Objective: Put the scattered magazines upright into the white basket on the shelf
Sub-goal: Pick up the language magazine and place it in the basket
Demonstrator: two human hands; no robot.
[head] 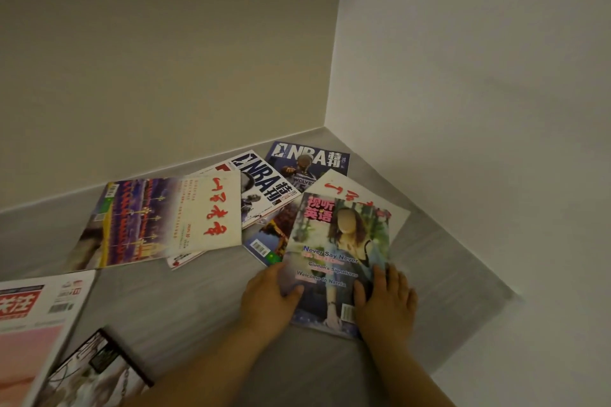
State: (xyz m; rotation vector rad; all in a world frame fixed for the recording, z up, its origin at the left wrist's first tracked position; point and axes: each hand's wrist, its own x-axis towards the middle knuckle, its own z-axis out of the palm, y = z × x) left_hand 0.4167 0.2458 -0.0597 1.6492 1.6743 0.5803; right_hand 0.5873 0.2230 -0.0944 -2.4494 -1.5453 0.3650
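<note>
Several magazines lie scattered flat on a grey surface in a wall corner. Nearest is an English-learning magazine (344, 251) with a green cover and a figure on it. My left hand (269, 297) holds its lower left edge, thumb on the cover and fingers tucked out of sight at the edge. My right hand (385, 301) rests on its lower right edge with fingers fairly straight and thumb on the cover. Behind it lie two NBA magazines (310, 162) (261, 185), a white one with red calligraphy (211, 215) and a purple-covered one (132, 221). The white basket is not in view.
White walls close the corner at the back and right (330, 76). At the lower left lie a red-and-pink magazine (36, 314) and a dark-framed black-and-white one (96, 370). Bare grey surface (185, 301) lies between the two groups.
</note>
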